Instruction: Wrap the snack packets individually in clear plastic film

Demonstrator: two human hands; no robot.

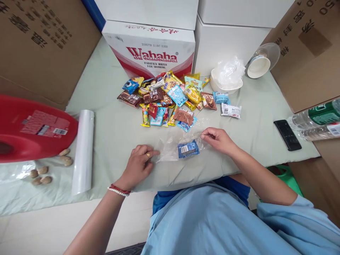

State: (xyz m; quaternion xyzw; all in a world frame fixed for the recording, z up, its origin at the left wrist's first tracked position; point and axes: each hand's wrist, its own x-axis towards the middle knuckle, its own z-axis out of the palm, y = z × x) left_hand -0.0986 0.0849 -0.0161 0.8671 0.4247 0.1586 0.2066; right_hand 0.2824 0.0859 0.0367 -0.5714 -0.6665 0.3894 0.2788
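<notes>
A blue snack packet with a white barcode label lies near the table's front edge, on or within a crumpled piece of clear plastic film. At the film's right side, my right hand pinches its edge between thumb and fingers. My left hand rests at the opposite side, index finger stretched out with its tip touching the film's left edge; the other fingers are loosely bent. Just beyond the film is a heap of wrapped snacks in brown, yellow and blue. Whether the film is a bag or a flat sheet I cannot tell.
Behind the snacks stands a Wahaha carton. At left are a plastic roll, a red container and several walnuts. A white bowl holding clear plastic, a phone and bottles are right.
</notes>
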